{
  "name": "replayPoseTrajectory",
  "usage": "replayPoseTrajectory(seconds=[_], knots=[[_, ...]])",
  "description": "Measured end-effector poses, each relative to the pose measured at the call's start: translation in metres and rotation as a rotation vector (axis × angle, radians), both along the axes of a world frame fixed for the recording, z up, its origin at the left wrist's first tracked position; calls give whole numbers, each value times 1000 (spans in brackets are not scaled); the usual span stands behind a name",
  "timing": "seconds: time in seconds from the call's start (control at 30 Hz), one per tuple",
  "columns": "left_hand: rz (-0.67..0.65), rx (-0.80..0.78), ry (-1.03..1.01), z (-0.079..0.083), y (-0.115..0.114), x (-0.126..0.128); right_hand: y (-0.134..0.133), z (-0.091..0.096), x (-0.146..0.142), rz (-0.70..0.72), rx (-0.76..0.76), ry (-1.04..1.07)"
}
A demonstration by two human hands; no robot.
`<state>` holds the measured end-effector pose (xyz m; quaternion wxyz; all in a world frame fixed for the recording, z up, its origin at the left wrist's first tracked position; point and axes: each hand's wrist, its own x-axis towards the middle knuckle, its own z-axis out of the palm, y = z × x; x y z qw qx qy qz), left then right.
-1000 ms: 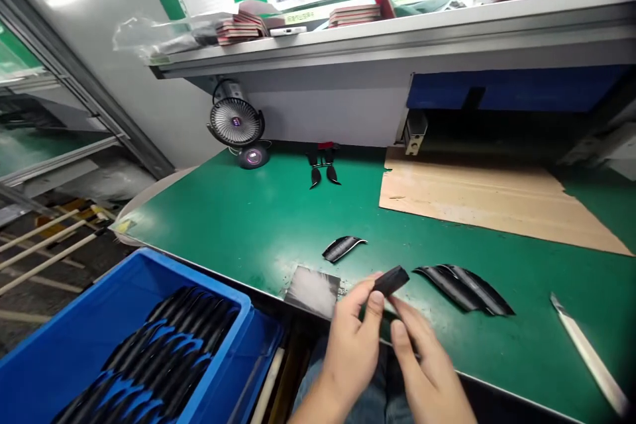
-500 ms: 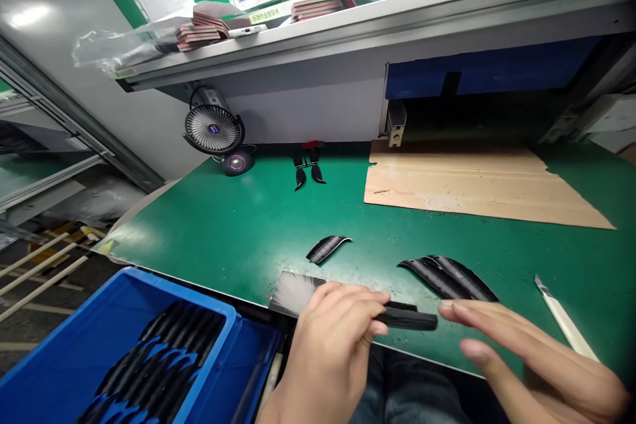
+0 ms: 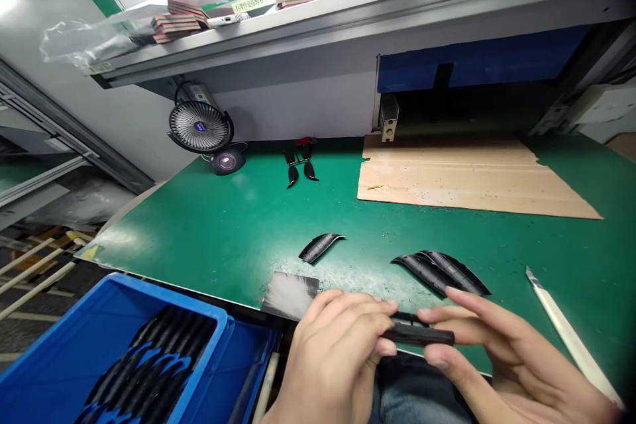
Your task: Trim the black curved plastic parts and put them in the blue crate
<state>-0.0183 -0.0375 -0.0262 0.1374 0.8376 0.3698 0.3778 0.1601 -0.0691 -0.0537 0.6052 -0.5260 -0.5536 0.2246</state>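
My left hand (image 3: 338,351) is closed around a dark, narrow black plastic part (image 3: 417,334), held over the table's front edge. Its left end is hidden in my fingers. At the other end my right hand (image 3: 497,351) has its thumb and fingertips closed on the part. Beyond my hands lie curved black plastic pieces (image 3: 442,271), two of them overlapping. Another single curved piece (image 3: 320,248) rests farther left. By my left hand is a flat grey-white plate (image 3: 289,295). A craft knife with a pale handle (image 3: 566,331) lies to the right, blade pointing away.
A blue bin (image 3: 213,331) with several rows of black curved pieces stands front left. Brown cardboard (image 3: 467,179) covers the back right of the green table (image 3: 238,218). A small fan (image 3: 201,127) and joined black parts (image 3: 301,162) sit at the back, under a shelf (image 3: 318,20).
My right hand has come in from the right and closed on the free end of the black part. The part has shifted slightly right and down. The camera view has also shifted.
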Motion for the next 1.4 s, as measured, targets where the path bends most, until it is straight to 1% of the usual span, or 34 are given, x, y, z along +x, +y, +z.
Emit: replayPoseTrajectory(seconds=[0.13, 0.23, 0.3, 0.33, 0.43, 0.5, 0.6, 0.67, 0.73, 0.8, 0.87, 0.93, 1.0, 1.07, 1.13, 1.27, 1.33, 1.4], knots=[[-13, -13, -17, 4, 2, -3, 5, -2, -6, -8, 82, -13], [-37, -41, -16, 8, 2, -6, 9, -6, -6, -51, 162, 76], [-47, -58, -35, 8, 2, -9, 9, -10, -5, -83, 175, 127], [-51, -69, -44, 7, 2, -11, 9, -11, -6, -90, 156, 115], [-47, -79, -17, 3, 2, -16, 8, -12, -12, -92, 104, -17], [1, -6, 50, -1, 1, -18, 9, -10, -17, -63, 155, -102], [124, 151, 149, -6, 1, -23, 11, -7, -20, -24, 244, -231], [166, 166, 162, -12, 4, -30, 12, -10, -17, -12, 230, -286], [207, 112, 111, -21, 13, -40, 13, -20, -13, -14, 189, -338], [319, 1, 76, -33, 27, -51, 17, -38, -13, -17, 137, -464], [453, -142, 174, -44, 44, -58, 24, -58, -25, -56, 73, -614], [519, -259, 344, -52, 60, -58, 33, -71, -46, -77, 4, -705], [522, -293, 442, -57, 71, -49, 40, -76, -68, -63, -38, -740], [512, -289, 451, -60, 76, -37, 44, -72, -75, -39, -54, -767], [510, -292, 464, -61, 77, -28, 44, -65, -61, -96, -69, -780], [514, -309, 493, -59, 80, -23, 51, -56, 6, -367, -176, -819], [483, -310, 502, -56, 82, -25, 58, -53, 31, -409, -252, -865], [430, -303, 514, -54, 84, -28, 62, -47, 41, -401, -319, -897]])
